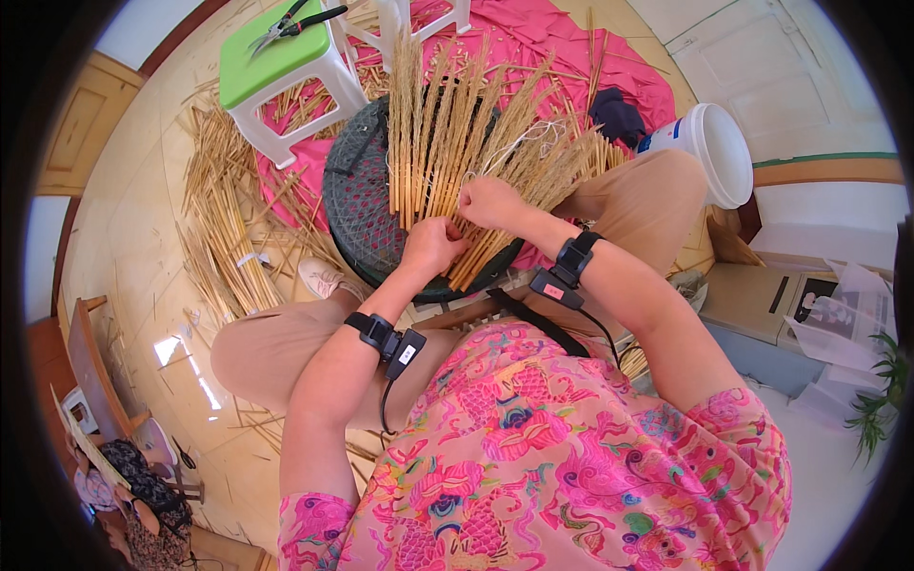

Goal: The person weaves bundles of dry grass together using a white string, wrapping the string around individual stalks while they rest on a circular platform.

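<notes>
A row of dried grass stalks [433, 143] with feathery heads lies fanned over a round, dark, mesh-covered basket [357, 205] before me. My left hand [435, 246] is closed at the cut ends of the stalks, its fingertips pinching them. Just to the right and a little farther off, my right hand [490, 203] is curled into a fist above the same stalks. What its fingers hold is hidden. Loose white string [524, 143] trails across the stalks beyond that hand. I cannot tell whether the string runs into my grip.
A white-legged stool with a green top [276, 52] stands at the far left, pliers [295, 26] on it. More stalks [233, 238] lie on the floor at left. A pink cloth [533, 29] spreads behind the basket; a white bucket [719, 157] lies tipped at right.
</notes>
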A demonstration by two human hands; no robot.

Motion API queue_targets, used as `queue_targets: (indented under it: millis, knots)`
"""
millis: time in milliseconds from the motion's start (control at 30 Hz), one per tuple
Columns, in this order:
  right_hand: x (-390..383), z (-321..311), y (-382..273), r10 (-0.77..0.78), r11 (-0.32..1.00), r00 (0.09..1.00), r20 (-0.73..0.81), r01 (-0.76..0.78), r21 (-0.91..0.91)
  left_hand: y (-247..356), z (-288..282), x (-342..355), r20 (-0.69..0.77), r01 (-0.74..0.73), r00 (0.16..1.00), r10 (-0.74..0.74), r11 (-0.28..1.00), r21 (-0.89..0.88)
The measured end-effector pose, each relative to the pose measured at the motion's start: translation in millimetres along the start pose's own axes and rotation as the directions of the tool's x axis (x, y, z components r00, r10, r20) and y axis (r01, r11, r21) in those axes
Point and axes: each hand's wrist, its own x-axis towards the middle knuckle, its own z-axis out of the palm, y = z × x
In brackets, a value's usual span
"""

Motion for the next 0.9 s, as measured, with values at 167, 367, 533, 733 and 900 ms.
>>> queue_targets:
  millis: [167,367,533,733,900]
  knots:
    - [-11.6,-5.6,-3.8,-0.072,0.981,0.941,-0.330,0.128,0.149,-2.7,3.2,1.0,0.014,0.010,1.000,-0.010,1.000,-0.008]
    - [14.3,-56.7,-13.8,0.025,0.921,0.843,-0.537,0.189,0.340,0.6,4.3,-6.6,0.040,-0.036,0.999,0.034,0.998,0.048]
    - [13.3,-70.7,0.7,0.067,0.944,0.814,-0.577,0.136,0.301,-2.9,1.5,-0.8,0.039,0.008,0.999,-0.010,0.999,0.042]
    - [-29.8,-69.8,54.5,0.184,0.977,0.900,-0.395,-0.210,-0.023,9.0,-25.1,0.8,-0.088,0.119,0.990,-0.112,0.991,0.069]
    - [-46.8,-47.1,54.6,0.091,0.994,0.919,-0.384,-0.108,-0.025,-17.9,-43.2,4.9,-0.393,0.276,0.901,-0.184,0.942,0.192]
